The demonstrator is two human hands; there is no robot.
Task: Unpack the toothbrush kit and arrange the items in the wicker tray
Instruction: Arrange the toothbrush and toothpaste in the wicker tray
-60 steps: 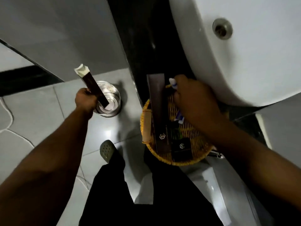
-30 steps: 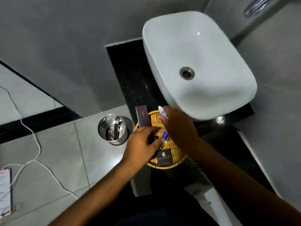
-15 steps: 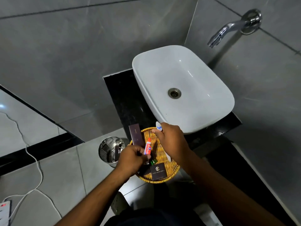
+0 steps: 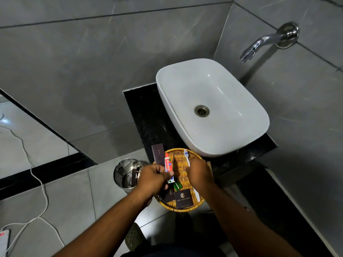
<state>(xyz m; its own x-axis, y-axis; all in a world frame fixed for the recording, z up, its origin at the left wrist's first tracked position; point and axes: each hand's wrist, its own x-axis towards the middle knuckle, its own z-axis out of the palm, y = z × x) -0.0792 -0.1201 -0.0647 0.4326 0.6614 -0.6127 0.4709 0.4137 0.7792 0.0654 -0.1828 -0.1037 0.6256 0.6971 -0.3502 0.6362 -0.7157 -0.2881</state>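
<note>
A round wicker tray (image 4: 179,160) sits on the black counter's near end. My left hand (image 4: 153,178) holds a small red and white toothpaste tube (image 4: 168,166) over the tray's left side. My right hand (image 4: 197,173) grips a white toothbrush (image 4: 186,157), its bristle head pointing toward the basin and its handle end showing by the tray's right rim. In the tray lie a long dark comb box (image 4: 158,154), a small green bottle (image 4: 177,185) and two dark hotel-branded boxes (image 4: 182,198).
A white basin (image 4: 213,108) stands just beyond the tray, under a chrome wall tap (image 4: 267,42). A steel bin (image 4: 127,174) on the floor left of the counter holds a dark empty carton. A white cable (image 4: 37,182) runs across the floor tiles at left.
My left hand dropped the carton into the bin, came to the tray and took the toothpaste tube. The toothbrush has stayed in my right hand. The view has tilted up to show the basin and tap.
</note>
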